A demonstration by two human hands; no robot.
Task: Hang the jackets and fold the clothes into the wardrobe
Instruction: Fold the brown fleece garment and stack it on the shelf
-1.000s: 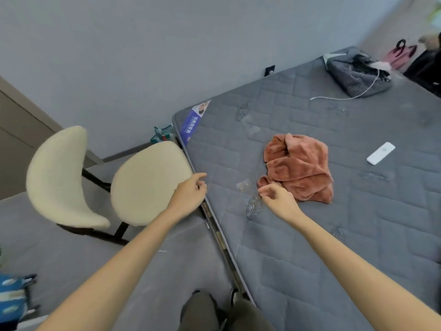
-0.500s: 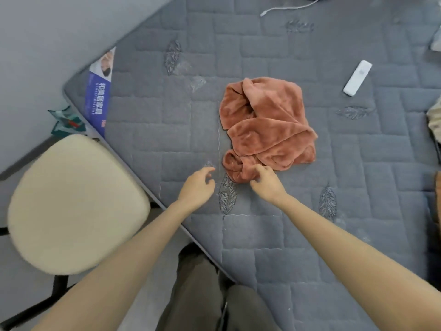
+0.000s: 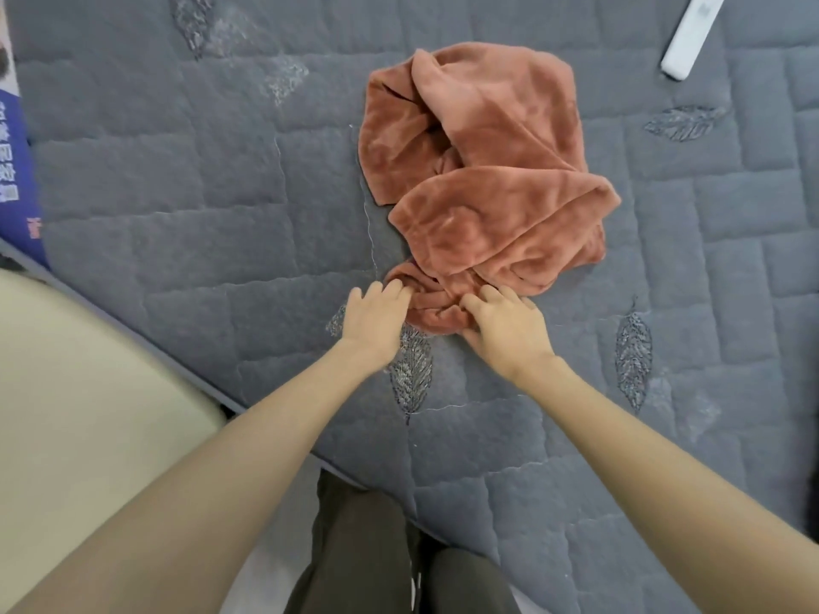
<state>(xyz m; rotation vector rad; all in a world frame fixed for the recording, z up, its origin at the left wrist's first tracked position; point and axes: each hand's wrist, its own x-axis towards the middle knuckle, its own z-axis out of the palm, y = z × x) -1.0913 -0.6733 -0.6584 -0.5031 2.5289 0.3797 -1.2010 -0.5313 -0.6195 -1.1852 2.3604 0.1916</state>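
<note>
Gathering the rust-orange fleece garment [image 3: 483,179] at its near end.
It lies crumpled in soft, overlapping folds on the grey quilted mattress [image 3: 177,214], near the mattress's front edge. Your right hand [image 3: 507,332] curls its fingers into the bunched end; your left hand [image 3: 374,323], clear of the fabric half a second ago, now touches it with fingers extended.

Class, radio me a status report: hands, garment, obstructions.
Left hand open, fingertips touching rust fleece garment. Right hand pinching its near edge. Garment crumpled on mattress. White remote lies apart; nothing blocking.
</note>
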